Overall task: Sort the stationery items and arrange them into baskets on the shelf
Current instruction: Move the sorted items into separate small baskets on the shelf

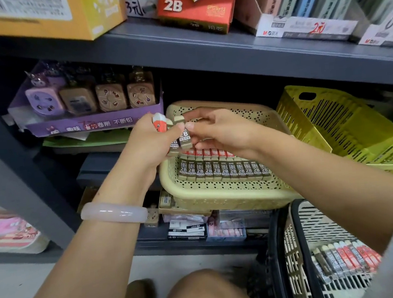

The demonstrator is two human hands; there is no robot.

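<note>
While left hand [153,140] clutches a small bunch of erasers [173,136], right hand [215,130] pinches one brown 2B eraser [185,135] over the beige basket [218,194], likely to extend its sorted rows.

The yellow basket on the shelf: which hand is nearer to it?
Right. The right hand is over the beige basket, just beside the yellow basket; the left hand is farther away, at the beige basket's left edge.

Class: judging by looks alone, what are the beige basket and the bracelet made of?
Beige basket: probably moulded plastic, matt, with regular punched holes and a smooth rolled rim. Bracelet: a pale, glossy, translucent bangle, perhaps jade, glass or resin; the look leaves it open.
</note>
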